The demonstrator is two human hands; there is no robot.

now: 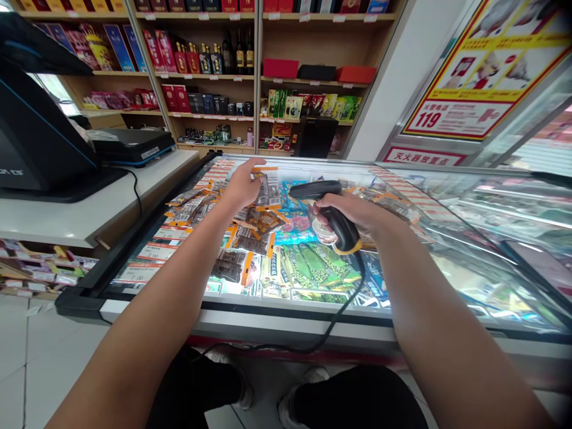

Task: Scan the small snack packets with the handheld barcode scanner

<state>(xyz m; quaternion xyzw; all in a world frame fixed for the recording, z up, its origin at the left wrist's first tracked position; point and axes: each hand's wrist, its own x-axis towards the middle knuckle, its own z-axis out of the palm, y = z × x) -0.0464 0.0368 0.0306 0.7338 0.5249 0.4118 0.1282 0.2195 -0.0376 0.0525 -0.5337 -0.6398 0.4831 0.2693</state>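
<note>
1. The right hand (357, 213) is wrapped around a black scanner (328, 208) with a smooth plastic grip; its cord (339, 310) could snag on the freezer (286, 310) rim.
2. The left hand (243, 185), fingers curled, pinches a crinkly foil packet (263, 189) over the freezer's glass lid (slick, so it might slip).
3. Glossy packets lie heaped beneath.
</note>
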